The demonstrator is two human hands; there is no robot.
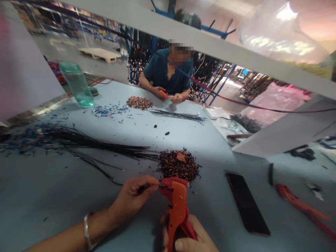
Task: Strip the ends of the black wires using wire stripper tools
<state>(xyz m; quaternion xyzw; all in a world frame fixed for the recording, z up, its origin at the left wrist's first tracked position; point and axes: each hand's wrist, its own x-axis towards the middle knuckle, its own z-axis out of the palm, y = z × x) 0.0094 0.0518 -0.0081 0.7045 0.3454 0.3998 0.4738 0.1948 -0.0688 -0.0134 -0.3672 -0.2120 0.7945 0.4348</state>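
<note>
My right hand [193, 238] is wrapped round the handles of a red and orange wire stripper [178, 203], held upright at the front of the table. With thumb and forefinger pinched, my left hand [136, 194] holds a thin black wire [160, 184] at the stripper's jaws. Just behind the jaws lies a heap of short black and copper-coloured offcuts [178, 166], with a reddish-brown lump [181, 156] on top. A bundle of black wires [105, 142] stretches left from the heap, its far ends among blue-tipped pieces [34, 138].
A dark phone [246, 203] and another red tool [299, 203] lie to the right. Across the table a person [168, 75] holds a red-handled tool near a second wire bundle [178, 114] and offcut pile [139, 102]. A green bottle [77, 84] stands at the back left.
</note>
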